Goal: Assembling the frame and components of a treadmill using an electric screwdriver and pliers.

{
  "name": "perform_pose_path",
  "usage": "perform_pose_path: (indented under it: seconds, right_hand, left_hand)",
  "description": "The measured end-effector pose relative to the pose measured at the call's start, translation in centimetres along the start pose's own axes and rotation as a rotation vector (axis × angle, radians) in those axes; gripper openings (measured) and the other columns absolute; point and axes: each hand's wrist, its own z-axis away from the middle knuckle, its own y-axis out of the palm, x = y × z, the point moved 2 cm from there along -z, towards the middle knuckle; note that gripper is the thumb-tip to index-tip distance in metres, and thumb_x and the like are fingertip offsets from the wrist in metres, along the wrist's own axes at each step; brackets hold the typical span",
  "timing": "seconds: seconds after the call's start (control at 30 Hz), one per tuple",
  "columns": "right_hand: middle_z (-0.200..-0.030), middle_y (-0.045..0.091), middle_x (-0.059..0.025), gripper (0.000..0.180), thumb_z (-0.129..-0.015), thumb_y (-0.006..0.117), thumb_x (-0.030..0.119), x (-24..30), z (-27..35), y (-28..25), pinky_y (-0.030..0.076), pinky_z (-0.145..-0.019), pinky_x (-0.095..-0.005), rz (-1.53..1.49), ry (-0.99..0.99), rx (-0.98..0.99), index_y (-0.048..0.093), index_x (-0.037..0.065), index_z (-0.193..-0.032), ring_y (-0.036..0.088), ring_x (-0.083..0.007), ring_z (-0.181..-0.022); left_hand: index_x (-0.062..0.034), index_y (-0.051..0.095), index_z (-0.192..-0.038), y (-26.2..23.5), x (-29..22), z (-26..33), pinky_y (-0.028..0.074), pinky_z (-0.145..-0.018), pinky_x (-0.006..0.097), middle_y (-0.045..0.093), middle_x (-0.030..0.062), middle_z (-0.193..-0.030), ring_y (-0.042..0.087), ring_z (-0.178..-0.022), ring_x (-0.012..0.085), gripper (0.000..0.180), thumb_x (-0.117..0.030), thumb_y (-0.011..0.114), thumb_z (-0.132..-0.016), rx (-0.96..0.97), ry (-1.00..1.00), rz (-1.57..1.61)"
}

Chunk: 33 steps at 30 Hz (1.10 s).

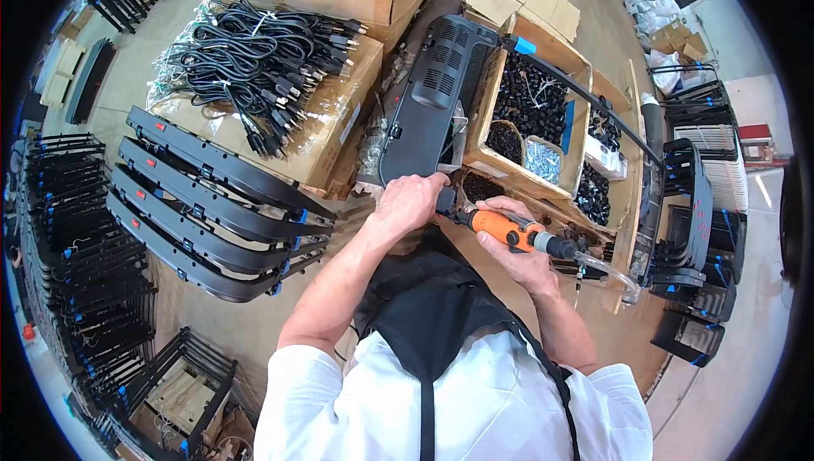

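Fingers of the right hand (519,251) were closed round an orange-and-black powered screwdriver (509,230), its tip set against a long black plastic housing (431,92). That housing's near end was clasped by the left hand (410,201). Beyond, small black parts were held in a cardboard box (566,55).

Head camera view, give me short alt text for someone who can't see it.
Seen from above, a person's right hand grips an orange power screwdriver while the left hand steadies a long black plastic panel. Cardboard boxes of small black parts lie beyond it, with bundled black power cords and stacked black panels to the left.
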Motion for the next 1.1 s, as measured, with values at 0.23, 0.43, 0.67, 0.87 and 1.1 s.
perform_pose_path:
  seconds: [0.23,0.43,0.67,0.87,1.1]
  right_hand:
    - [-0.130,0.071,-0.0107,0.040,-0.088,0.080,0.004,1.1,-1.0,1.4,0.053,-0.107,-0.0366,0.206,-0.007,0.123,0.065,0.005,-0.125,0.068,-0.0214,-0.118]
    - [-0.128,0.073,-0.0115,0.040,-0.085,0.081,0.005,0.8,-1.3,1.6,0.055,-0.104,-0.0373,0.229,-0.078,0.191,0.066,0.006,-0.122,0.071,-0.0237,-0.116]
    - [-0.127,0.073,-0.0110,0.039,-0.085,0.080,0.005,0.8,-1.4,1.8,0.056,-0.102,-0.0379,0.273,-0.062,0.171,0.066,0.007,-0.122,0.072,-0.0239,-0.113]
    - [-0.128,0.072,-0.0099,0.038,-0.087,0.080,0.005,2.1,-0.8,2.0,0.055,-0.101,-0.0370,0.264,0.070,0.153,0.065,0.007,-0.123,0.070,-0.0217,-0.114]
    - [-0.133,0.068,-0.0156,0.049,-0.089,0.079,0.004,2.6,-0.5,2.9,0.050,-0.112,-0.0438,0.024,-0.074,0.195,0.057,0.004,-0.134,0.064,-0.0272,-0.128]
  left_hand:
    - [-0.0127,0.071,-0.124,-0.1,0.0,0.3,0.057,-0.074,0.055,0.075,0.0237,-0.088,0.074,-0.081,0.0419,0.026,-0.023,0.057,-0.105,0.026,-0.021,0.063]
    - [-0.0032,0.064,-0.095,-0.2,1.6,2.9,0.036,-0.052,0.022,0.055,-0.0047,-0.070,0.044,-0.059,0.0034,0.033,-0.033,0.064,-0.108,-0.136,-0.457,1.262]
    - [-0.0046,0.063,-0.122,2.4,0.5,9.5,0.044,-0.062,0.024,0.065,-0.0004,-0.092,0.057,-0.077,0.0081,0.025,-0.027,0.059,-0.111,-0.265,-0.599,1.722]
    - [-0.0070,0.071,-0.107,4.8,0.8,11.2,0.045,-0.059,0.024,0.068,-0.0014,-0.087,0.057,-0.070,0.0083,0.023,-0.029,0.064,-0.109,-0.171,-0.709,1.921]
    - [-0.0109,0.070,-0.104,5.9,-0.1,8.9,0.042,-0.056,0.023,0.061,-0.0044,-0.081,0.052,-0.068,0.0094,0.024,-0.034,0.065,-0.108,-0.136,-0.808,2.137]
